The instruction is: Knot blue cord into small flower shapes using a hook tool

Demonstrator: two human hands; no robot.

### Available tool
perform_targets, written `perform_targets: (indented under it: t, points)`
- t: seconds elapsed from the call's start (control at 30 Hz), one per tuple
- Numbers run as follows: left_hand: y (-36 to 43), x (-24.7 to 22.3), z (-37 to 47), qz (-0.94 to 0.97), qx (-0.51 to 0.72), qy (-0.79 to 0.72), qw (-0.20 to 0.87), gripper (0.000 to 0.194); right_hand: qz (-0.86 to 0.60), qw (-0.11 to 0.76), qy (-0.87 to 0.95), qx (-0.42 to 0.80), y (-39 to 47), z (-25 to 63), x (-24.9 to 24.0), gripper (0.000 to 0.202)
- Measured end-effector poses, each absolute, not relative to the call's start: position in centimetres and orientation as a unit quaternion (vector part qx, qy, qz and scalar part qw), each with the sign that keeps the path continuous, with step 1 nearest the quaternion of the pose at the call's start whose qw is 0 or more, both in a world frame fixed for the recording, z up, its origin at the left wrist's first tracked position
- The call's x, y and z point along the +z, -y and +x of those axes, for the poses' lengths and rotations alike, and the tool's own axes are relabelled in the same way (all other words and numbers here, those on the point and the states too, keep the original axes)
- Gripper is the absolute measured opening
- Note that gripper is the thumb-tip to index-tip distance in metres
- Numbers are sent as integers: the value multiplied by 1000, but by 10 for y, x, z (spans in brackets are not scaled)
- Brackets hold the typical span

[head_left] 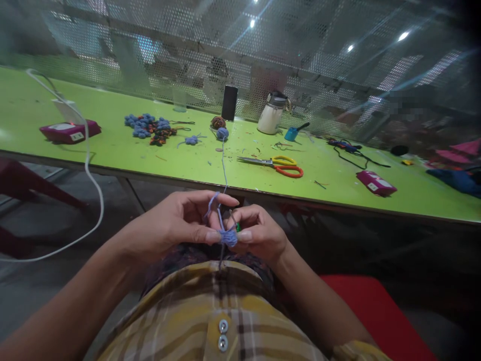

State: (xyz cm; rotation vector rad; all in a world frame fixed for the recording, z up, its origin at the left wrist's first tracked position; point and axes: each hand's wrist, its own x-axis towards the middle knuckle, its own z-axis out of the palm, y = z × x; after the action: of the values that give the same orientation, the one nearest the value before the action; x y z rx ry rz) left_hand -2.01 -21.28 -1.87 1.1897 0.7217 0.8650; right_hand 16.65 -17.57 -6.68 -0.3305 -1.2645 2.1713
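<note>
Between my two hands, just in front of the table edge, is a small blue crochet piece [228,237]. My left hand [191,220] pinches its left side between thumb and fingers, with blue yarn looped over the index finger. My right hand [259,230] is closed at its right side, holding what looks like a crochet hook [233,217] with a bit of green by the fingers; most of it is hidden. A strand of yarn [224,168] runs from my hands up to a blue yarn ball [222,134] on the table.
Scissors [285,166] with yellow and orange handles lie near the table's front edge. Crocheted flowers [145,125], a phone [229,103], a jug [271,114], purple boxes [376,183] and yarn scraps are on the green table [180,168]. A white cable [98,188] hangs at left.
</note>
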Motion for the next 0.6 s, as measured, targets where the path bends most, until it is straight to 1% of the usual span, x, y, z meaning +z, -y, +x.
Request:
perform_targets:
  t: [0.1, 0.27, 0.5, 0.6]
  points:
    - [214, -17, -17, 517, 400, -321, 685, 39, -112, 294, 474, 822, 174, 168, -67, 24]
    - [212, -21, -15, 485, 444, -326, 680, 42, -122, 290, 500, 807, 166, 168, -62, 23]
    - [213, -15, -17, 516, 420, -407, 626, 39, -169, 282, 578, 747, 159, 174, -45, 21]
    - [213, -17, -19, 521, 420, -404, 624, 40, -182, 264, 590, 741, 158, 175, -40, 21]
